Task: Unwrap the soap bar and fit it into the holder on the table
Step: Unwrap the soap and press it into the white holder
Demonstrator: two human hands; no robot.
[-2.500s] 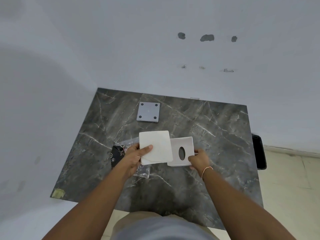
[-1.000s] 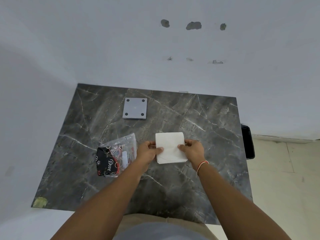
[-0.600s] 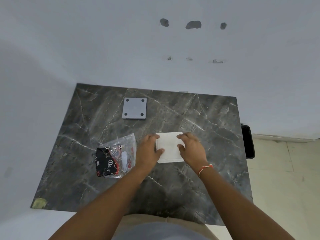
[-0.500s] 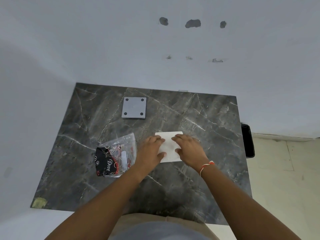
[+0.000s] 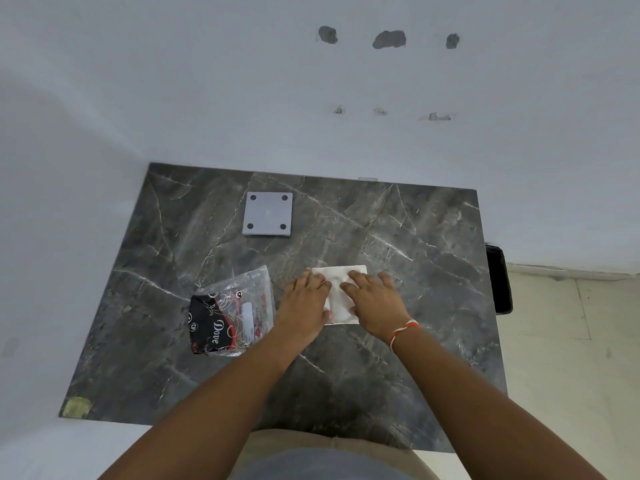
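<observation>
It looked like a bare, unfinished room in a home: a plain white wall (image 5: 242,81) with patched drill holes (image 5: 388,39) at upper centre, a dark marble-look table (image 5: 433,237) (pushed against it), and pale tiled floor (image 5: 568,358) at right.

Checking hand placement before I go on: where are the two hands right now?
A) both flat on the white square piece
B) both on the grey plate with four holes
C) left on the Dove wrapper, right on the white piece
A: the left hand and right hand both lie palm-down on the white square piece.
</observation>
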